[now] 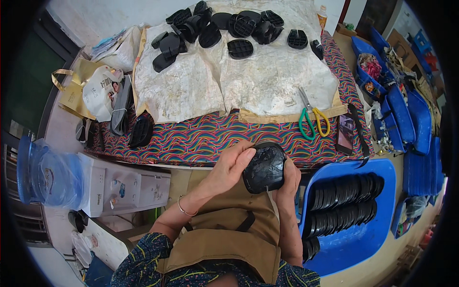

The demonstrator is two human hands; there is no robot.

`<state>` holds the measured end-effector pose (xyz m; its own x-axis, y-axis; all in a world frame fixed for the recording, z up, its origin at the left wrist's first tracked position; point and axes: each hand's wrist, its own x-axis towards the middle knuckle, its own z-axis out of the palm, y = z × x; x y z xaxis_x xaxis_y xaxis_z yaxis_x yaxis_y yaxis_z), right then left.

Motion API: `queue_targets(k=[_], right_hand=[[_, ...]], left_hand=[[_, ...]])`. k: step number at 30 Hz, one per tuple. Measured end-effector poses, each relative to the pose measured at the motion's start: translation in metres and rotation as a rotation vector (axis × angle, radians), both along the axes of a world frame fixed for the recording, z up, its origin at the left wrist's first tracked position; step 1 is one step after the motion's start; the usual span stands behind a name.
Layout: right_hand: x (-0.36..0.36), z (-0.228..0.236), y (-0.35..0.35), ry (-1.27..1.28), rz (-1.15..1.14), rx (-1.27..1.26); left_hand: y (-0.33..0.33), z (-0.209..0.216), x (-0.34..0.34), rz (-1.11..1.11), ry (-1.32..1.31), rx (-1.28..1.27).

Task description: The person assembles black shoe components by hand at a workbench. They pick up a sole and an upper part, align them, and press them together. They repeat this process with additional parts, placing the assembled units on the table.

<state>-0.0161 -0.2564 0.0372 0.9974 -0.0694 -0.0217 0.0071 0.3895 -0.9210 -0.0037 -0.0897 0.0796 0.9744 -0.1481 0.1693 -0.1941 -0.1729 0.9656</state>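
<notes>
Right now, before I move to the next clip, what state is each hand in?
Left hand: closed, holding the black piece by its left side.
Right hand: closed, holding its right side.

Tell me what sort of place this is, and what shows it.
Probably a small workshop: black parts lie scattered on a covered table, scissors lie nearby, and similar pieces stand in rows in a blue tub.

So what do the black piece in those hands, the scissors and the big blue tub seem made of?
Black piece: probably moulded plastic or rubber; glossy highlights, some dull patches.
Scissors: apparently metal blades, silvery shine; green and yellow handles look plastic.
Blue tub: likely plastic, evenly coloured, smooth.
</notes>
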Motion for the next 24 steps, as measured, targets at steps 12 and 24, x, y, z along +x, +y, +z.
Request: queue_targets(k=[12, 24], right_hand=[[0.004, -0.002, -0.014, -0.054, 0.28, -0.014], [0.005, 0.008, -0.023, -0.149, 0.361, -0.239]], left_hand=[[0.03, 0.01, 0.003, -0.346, 0.413, -0.304], [0.022, 0.006, 0.011, -0.35, 0.362, -0.14]])
